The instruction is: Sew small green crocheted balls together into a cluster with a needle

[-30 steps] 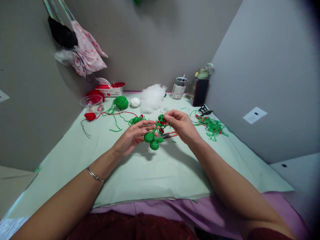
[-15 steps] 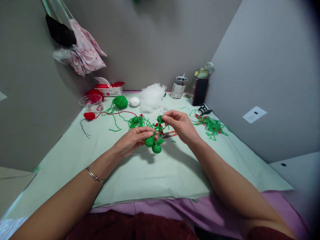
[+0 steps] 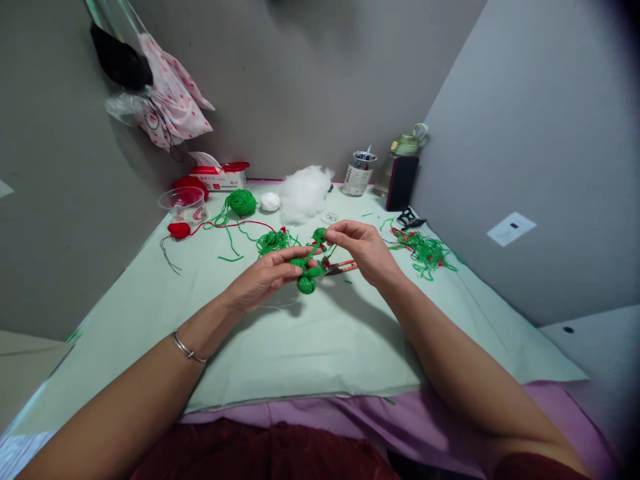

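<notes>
A green crocheted piece (image 3: 307, 285) with small round balls and a thin stem is held up over the table between both hands. My left hand (image 3: 273, 273) is closed on its lower part, near the balls. With thumb and forefinger, my right hand (image 3: 357, 245) pinches the small green upper end of the stem. A strand of green yarn hangs below the right fingers. Behind the hands lie snips with orange handles (image 3: 345, 266), partly hidden. A tangle of green yarn (image 3: 273, 244) lies just beyond the left hand.
White stuffing (image 3: 306, 193), a green yarn ball (image 3: 241, 203) and a clear plastic tub (image 3: 183, 208) are towards the back. A pen jar (image 3: 358, 175), phone (image 3: 402, 184) and bottle (image 3: 386, 175) stand back right. Yarn scraps (image 3: 427, 253) lie at right; a red crocheted piece (image 3: 179, 230) at left.
The lower green balls have been turned and raised slightly in my left hand, whose fingers have straightened somewhat. My right hand keeps its pinch at the upper end.
</notes>
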`<state>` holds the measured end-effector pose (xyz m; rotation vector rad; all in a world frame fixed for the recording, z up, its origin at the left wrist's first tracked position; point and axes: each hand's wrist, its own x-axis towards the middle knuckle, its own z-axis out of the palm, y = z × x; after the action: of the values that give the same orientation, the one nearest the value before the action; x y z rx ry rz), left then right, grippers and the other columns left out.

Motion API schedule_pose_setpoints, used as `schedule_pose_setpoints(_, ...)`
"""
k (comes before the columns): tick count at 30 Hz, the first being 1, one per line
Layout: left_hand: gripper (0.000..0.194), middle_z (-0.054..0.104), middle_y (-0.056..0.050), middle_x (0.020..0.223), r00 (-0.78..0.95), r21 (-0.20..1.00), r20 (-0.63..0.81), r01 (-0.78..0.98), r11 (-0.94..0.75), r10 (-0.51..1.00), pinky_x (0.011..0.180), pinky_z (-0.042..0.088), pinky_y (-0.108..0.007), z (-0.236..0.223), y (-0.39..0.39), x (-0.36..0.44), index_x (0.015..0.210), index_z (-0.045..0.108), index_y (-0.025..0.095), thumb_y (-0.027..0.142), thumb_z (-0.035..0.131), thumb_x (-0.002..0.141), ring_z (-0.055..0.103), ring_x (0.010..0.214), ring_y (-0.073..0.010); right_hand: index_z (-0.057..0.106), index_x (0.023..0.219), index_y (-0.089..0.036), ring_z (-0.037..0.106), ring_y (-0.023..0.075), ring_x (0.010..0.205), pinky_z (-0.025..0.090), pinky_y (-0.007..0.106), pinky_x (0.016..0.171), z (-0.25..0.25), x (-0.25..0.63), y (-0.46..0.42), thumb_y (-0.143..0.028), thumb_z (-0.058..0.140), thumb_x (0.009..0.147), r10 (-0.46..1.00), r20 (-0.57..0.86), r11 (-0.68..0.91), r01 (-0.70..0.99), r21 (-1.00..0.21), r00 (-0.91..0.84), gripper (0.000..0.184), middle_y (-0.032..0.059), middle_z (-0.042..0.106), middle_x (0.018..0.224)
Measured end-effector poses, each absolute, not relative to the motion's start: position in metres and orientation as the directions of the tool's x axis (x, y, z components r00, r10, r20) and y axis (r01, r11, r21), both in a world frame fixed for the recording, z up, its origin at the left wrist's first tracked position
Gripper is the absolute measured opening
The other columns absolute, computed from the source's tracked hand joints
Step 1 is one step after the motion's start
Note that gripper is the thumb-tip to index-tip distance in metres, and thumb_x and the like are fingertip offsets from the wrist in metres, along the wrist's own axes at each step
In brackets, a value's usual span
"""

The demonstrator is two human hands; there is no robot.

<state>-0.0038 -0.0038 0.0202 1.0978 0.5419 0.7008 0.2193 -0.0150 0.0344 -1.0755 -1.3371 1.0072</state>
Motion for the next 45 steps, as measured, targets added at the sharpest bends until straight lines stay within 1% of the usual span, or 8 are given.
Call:
schedule_pose_setpoints(3, 0.04, 0.075, -0.01, 0.116, 0.655, 0.931, -0.044, -0.248, 0.269, 0.754, 0.093, 0.05, -0.034, 0.022, -0.003, -0.004, 0.118, 0.077, 0.023, 0.021, 0.077, 0.077, 0.065, 0.111, -0.0236, 0.078, 0.08, -0.022, 0.061, 0.0171, 0.085, 0.046, 0.032, 0.085, 0.038, 0.217, -0.019, -0.041, 0.083, 0.076, 0.969, 0.248, 0.246, 0.065, -0.967, 0.016, 0.02, 0.0021, 0.073, 0.085)
schedule_pose_setpoints(7, 0.044, 0.071, -0.01, 0.126, 0.645, 0.938, -0.012, -0.257, 0.232, 0.764, 0.089, 0.052, -0.033, 0.023, -0.004, -0.004, 0.118, 0.078, 0.025, 0.016, 0.074, 0.074, 0.063, 0.116, -0.0258, 0.078, 0.077, -0.022, 0.054, 0.0155, 0.075, 0.043, 0.03, 0.073, 0.045, 0.214, -0.024, -0.041, 0.084, 0.075, 0.963, 0.267, 0.264, 0.08, -0.961, 0.04, 0.02, 0.0007, 0.066, 0.075)
schedule_pose_setpoints(11, 0.042, 0.073, -0.01, 0.12, 0.626, 0.951, 0.026, -0.255, 0.173, 0.78, 0.087, 0.053, -0.034, 0.019, -0.004, -0.004, 0.115, 0.079, 0.024, 0.014, 0.072, 0.075, 0.065, 0.112, -0.0252, 0.077, 0.079, -0.021, 0.049, 0.0136, 0.068, 0.04, 0.028, 0.063, 0.048, 0.211, -0.027, -0.043, 0.083, 0.075, 0.966, 0.26, 0.26, 0.073, -0.963, -0.009, 0.023, 0.0005, 0.063, 0.072)
schedule_pose_setpoints(21, 0.038, 0.075, -0.006, 0.117, 0.577, 0.979, 0.112, -0.202, 0.009, 0.809, 0.101, 0.048, -0.037, 0.01, -0.003, -0.001, 0.119, 0.077, 0.028, 0.029, 0.08, 0.081, 0.066, 0.112, -0.0228, 0.07, 0.078, -0.019, 0.055, 0.0122, 0.065, 0.047, 0.028, 0.062, 0.049, 0.204, -0.032, -0.041, 0.085, 0.076, 0.952, 0.288, 0.288, -0.012, -0.958, -0.103, 0.026, 0.0001, 0.064, 0.073)
schedule_pose_setpoints(31, 0.029, 0.075, -0.005, 0.115, 0.507, 0.978, 0.11, -0.211, -0.001, 0.855, 0.093, 0.054, -0.034, 0.007, -0.003, -0.001, 0.114, 0.079, 0.026, 0.029, 0.072, 0.087, 0.068, 0.1, -0.0197, 0.073, 0.083, -0.019, 0.051, 0.0099, 0.054, 0.04, 0.026, 0.05, 0.051, 0.201, -0.036, -0.043, 0.083, 0.078, 0.964, 0.246, 0.248, 0.012, -0.969, -0.104, 0.026, -0.0008, 0.064, 0.066)
schedule_pose_setpoints(34, 0.032, 0.075, -0.005, 0.119, 0.509, 0.97, 0.12, -0.244, 0.009, 0.852, 0.094, 0.055, -0.036, 0.005, -0.002, -0.001, 0.115, 0.079, 0.026, 0.034, 0.076, 0.085, 0.069, 0.102, -0.0203, 0.076, 0.079, -0.019, 0.047, 0.0089, 0.057, 0.036, 0.026, 0.052, 0.05, 0.2, -0.036, -0.04, 0.084, 0.077, 0.946, 0.314, 0.319, 0.068, -0.945, -0.077, 0.022, -0.0003, 0.064, 0.07)
schedule_pose_setpoints(38, 0.041, 0.073, -0.006, 0.127, 0.514, 0.97, 0.143, -0.241, -0.018, 0.845, 0.098, 0.054, -0.04, 0.002, 0.0, -0.001, 0.121, 0.076, 0.027, 0.037, 0.08, 0.081, 0.068, 0.11, -0.0237, 0.08, 0.08, -0.021, 0.052, 0.0109, 0.066, 0.038, 0.027, 0.06, 0.045, 0.201, -0.034, -0.036, 0.084, 0.079, 0.904, 0.423, 0.428, 0.13, -0.894, -0.067, 0.016, 0.0008, 0.066, 0.077)
schedule_pose_setpoints(45, 0.042, 0.073, -0.005, 0.129, 0.511, 0.965, 0.199, -0.253, -0.075, 0.836, 0.109, 0.047, -0.043, 0.005, -0.002, -0.001, 0.121, 0.076, 0.031, 0.036, 0.083, 0.08, 0.065, 0.121, -0.0256, 0.081, 0.081, -0.022, 0.053, 0.0114, 0.067, 0.038, 0.028, 0.06, 0.043, 0.199, -0.034, -0.036, 0.084, 0.079, 0.895, 0.442, 0.446, 0.12, -0.887, -0.062, 0.015, 0.0009, 0.066, 0.078)
